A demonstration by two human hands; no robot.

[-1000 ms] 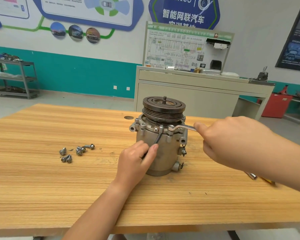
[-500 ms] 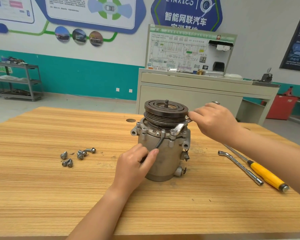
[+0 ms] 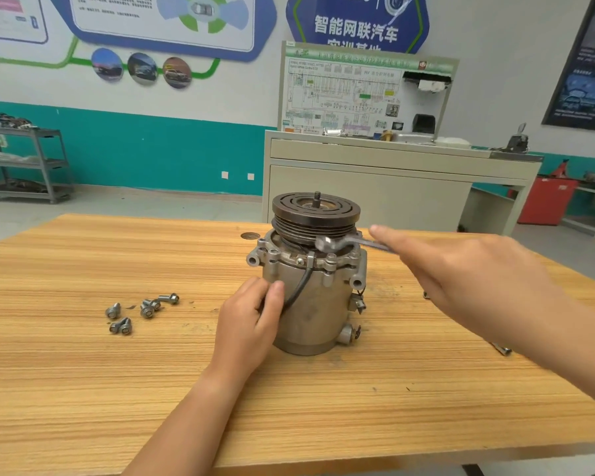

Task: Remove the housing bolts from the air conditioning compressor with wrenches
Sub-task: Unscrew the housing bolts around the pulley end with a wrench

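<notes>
Head view. The compressor (image 3: 311,304) stands upright on the table (image 3: 83,389), pulley (image 3: 315,214) uppermost, so that the bolts of its flange (image 3: 285,257) face up for the tool.

The left hand (image 3: 251,324) grips the compressor on its near left side, fingers curled against the wall and thumb beside the black cable (image 3: 301,286). This is judged to be a brace against turning force.

The right hand (image 3: 461,280) reaches in from the compressor's right and holds the wrench (image 3: 337,242) by its handle, index finger laid straight along it. The ring end sits just above the flange, against the pulley grooves, over a flange bolt (image 3: 331,258). Whether it is seated cannot be told.

Loose bolts (image 3: 141,310) lie left of the compressor.
</notes>
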